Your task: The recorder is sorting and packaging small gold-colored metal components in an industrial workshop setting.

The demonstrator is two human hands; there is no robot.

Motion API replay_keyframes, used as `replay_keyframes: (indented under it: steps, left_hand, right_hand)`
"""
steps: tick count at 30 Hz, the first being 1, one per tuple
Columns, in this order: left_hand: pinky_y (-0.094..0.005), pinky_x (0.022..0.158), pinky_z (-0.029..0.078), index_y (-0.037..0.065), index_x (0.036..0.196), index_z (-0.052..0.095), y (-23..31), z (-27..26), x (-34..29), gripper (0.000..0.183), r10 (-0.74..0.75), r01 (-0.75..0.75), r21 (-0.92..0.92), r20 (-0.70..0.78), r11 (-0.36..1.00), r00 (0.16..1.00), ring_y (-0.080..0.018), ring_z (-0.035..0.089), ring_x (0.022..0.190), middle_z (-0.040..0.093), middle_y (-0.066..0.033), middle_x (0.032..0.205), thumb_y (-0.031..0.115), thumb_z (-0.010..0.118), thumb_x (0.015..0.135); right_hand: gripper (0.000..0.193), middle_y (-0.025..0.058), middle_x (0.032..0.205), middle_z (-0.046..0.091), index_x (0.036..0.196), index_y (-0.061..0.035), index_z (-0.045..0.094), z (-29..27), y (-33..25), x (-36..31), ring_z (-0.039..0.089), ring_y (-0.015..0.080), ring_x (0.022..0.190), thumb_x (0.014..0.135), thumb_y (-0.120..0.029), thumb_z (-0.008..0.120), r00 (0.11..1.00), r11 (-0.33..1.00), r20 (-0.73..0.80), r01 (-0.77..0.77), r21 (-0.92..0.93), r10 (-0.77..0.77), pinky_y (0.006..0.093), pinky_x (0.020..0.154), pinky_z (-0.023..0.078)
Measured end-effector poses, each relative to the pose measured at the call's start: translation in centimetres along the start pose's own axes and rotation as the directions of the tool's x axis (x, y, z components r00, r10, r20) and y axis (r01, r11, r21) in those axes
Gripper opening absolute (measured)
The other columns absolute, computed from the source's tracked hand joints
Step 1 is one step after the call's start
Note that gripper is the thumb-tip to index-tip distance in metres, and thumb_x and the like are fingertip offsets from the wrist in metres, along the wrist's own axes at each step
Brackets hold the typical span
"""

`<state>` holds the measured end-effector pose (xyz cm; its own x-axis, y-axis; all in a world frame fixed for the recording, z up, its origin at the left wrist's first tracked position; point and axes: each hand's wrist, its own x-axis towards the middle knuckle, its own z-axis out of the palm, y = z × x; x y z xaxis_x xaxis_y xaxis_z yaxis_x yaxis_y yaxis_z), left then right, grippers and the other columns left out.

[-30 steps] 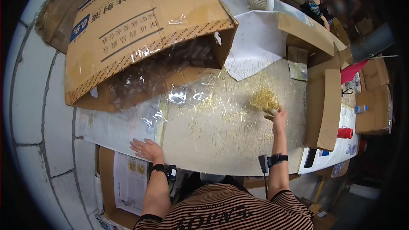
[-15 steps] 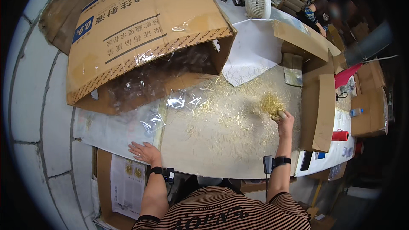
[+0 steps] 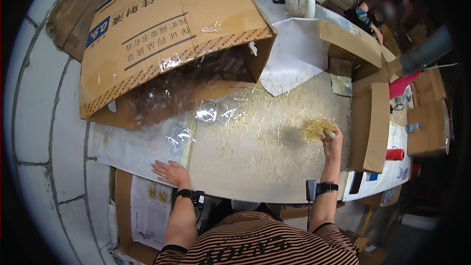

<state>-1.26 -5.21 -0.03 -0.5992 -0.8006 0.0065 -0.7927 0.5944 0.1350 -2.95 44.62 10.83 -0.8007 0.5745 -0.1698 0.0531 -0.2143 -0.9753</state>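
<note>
My right hand point(image 3: 332, 143) is closed around a bristling bunch of thin golden pin-like pieces point(image 3: 316, 129), held over the right part of the pale tabletop point(image 3: 235, 179). A small pale rounded thing shows by its fingers; I cannot make out its kind. Many loose golden pieces point(image 3: 265, 113) lie strewn across the table to the left of the bunch. My left hand point(image 3: 171, 172) rests palm down with its fingers spread at the table's near left edge, holding nothing. Beyond it lies a clear plastic packet point(image 3: 180, 139).
A big cardboard box point(image 3: 162, 24) on its side opens toward me, with many clear plastic packets point(image 3: 186, 86) inside. White paper point(image 3: 289, 54) and cardboard walls point(image 3: 374, 127) border the right side. A fan point(image 3: 300, 1) stands at the back. Another person point(image 3: 365, 17) is at far right.
The golden bunch in my right hand has tipped from upright to pointing left, and the hand has turned slightly. My left hand stays flat on the table. The whole view has shifted a little.
</note>
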Motion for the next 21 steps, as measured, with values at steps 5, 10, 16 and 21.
replay_keyframes:
  steps: [5,10,16,21]
  left_hand:
    - [-0.0511,0.107,0.013,0.001,0.139,0.02,0.1,-0.1,0.0,0.057,-0.013,0.013,-0.001,0.009,1.0,1.0,-0.0346,0.009,0.136,0.01,-0.0172,0.148,0.025,0.037,0.089]
    - [-0.0511,0.107,0.013,0.001,0.139,0.02,0.2,0.1,0.0,0.057,-0.006,0.006,0.004,0.009,1.0,1.0,-0.0341,0.009,0.136,0.01,-0.017,0.148,0.025,0.037,0.09]
    - [-0.0512,0.107,0.014,0.001,0.138,0.02,0.0,0.1,0.0,0.057,0.0,0.0,0.016,-0.001,1.0,1.0,-0.0343,0.009,0.136,0.01,-0.0171,0.148,0.026,0.037,0.09]
    - [-0.0513,0.107,0.014,0.001,0.139,0.02,0.3,0.2,0.0,0.057,0.005,-0.005,0.009,0.001,1.0,1.0,-0.0338,0.01,0.137,0.011,-0.0167,0.148,0.026,0.036,0.09]
  right_hand:
    - [0.02,0.0111,0.086,0.063,0.097,0.0027,0.057,0.8,0.1,-0.8,0.064,0.0187,0.067,0.083,-0.011,0.06,0.972,0.969,0.002,-0.234,-0.082,0.235,0.0267,0.05,0.053]
    - [0.025,0.0119,0.094,0.062,0.1,-0.0015,0.054,0.8,3.4,-1.3,0.063,0.0194,0.077,0.084,-0.018,0.062,0.953,0.905,0.102,-0.303,0.299,0.285,0.031,0.056,0.054]
    - [0.029,0.0084,0.099,0.062,0.106,-0.0047,0.054,2.4,4.4,-2.4,0.062,0.0205,0.085,0.083,-0.021,0.062,0.964,0.843,0.139,-0.265,0.467,0.227,0.0324,0.06,0.053]
    - [0.035,0.0051,0.098,0.062,0.108,-0.0034,0.054,4.0,5.1,-1.6,0.061,0.0185,0.086,0.082,-0.023,0.065,0.947,0.88,0.146,-0.32,0.349,0.287,0.028,0.059,0.051]
